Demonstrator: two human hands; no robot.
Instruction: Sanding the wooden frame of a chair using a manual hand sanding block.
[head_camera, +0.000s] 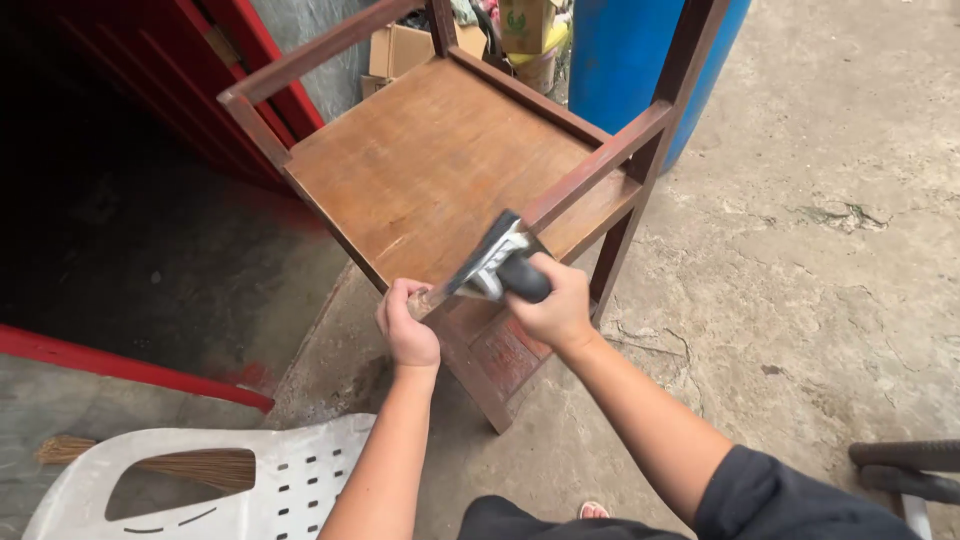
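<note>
Two hands worked at the front edge of a wooden chair (440, 160) standing on the concrete floor (820, 250). The left hand (407, 325) was pinched shut on something small at the seat's edge, too hidden to identify. The right hand (555, 305) was clamped around a hammer (495, 265), its head just beside the left fingers (400, 295); a stray swing could have struck them.

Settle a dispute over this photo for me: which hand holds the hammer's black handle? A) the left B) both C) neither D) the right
D: the right hand wraps the black handle of the hammer, while the left hand pinches something small at the front edge of the wooden chair.
</note>
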